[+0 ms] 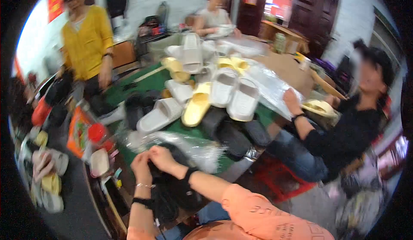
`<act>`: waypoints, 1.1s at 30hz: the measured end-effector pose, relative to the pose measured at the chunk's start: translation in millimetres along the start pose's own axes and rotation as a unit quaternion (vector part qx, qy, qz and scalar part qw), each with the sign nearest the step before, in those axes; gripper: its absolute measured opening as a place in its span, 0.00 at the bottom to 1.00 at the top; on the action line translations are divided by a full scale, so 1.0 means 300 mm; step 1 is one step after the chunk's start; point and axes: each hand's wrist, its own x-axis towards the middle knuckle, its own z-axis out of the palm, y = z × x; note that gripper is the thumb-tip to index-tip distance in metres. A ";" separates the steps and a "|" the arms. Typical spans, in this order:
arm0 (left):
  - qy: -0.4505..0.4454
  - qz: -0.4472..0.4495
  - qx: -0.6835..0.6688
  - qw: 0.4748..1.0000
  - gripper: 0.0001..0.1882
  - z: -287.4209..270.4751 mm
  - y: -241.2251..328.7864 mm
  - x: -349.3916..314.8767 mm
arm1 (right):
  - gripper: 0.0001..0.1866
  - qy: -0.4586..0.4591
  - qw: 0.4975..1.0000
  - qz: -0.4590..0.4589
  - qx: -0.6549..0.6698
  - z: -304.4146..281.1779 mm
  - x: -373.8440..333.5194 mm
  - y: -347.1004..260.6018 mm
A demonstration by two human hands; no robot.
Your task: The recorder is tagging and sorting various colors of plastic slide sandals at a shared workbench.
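My left hand [141, 168] and my right hand [162, 158] meet at the near edge of the table, fingertips pinched together. Whatever is between the fingers is too small and blurred to name. Dark slippers [165, 199] lie right below my wrists, partly covered by my forearms. Just beyond my hands, crumpled clear plastic bags [193, 147] spread over the green tabletop [148, 83]. Behind the bags lie a grey slide slipper [160, 114], a yellow slide slipper [197, 105] and a pair of white slide slippers [241, 98]. Black slippers [232, 139] sit to the right of the bags.
A person in yellow [88, 42] stands far left; another [215, 18] sits at the back. At right, a person in black [344, 132] has a hand by plastic sheeting [271, 85]. A red-lidded jar [99, 134] stands left, above more slippers [51, 184]. A red stool [279, 177] is right.
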 end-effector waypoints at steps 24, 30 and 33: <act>0.100 0.036 0.061 0.993 0.09 0.053 -0.115 0.039 | 0.05 0.050 0.922 -0.319 -0.215 -0.096 -0.023 -0.157; 0.085 0.025 0.060 0.994 0.11 0.039 -0.106 0.017 | 0.16 -0.317 0.842 -0.041 -0.435 -0.238 -0.268 -0.396; 0.075 0.036 0.116 0.990 0.11 0.028 -0.081 -0.005 | 0.26 -0.300 0.843 -0.149 -0.420 -0.240 -0.327 -0.303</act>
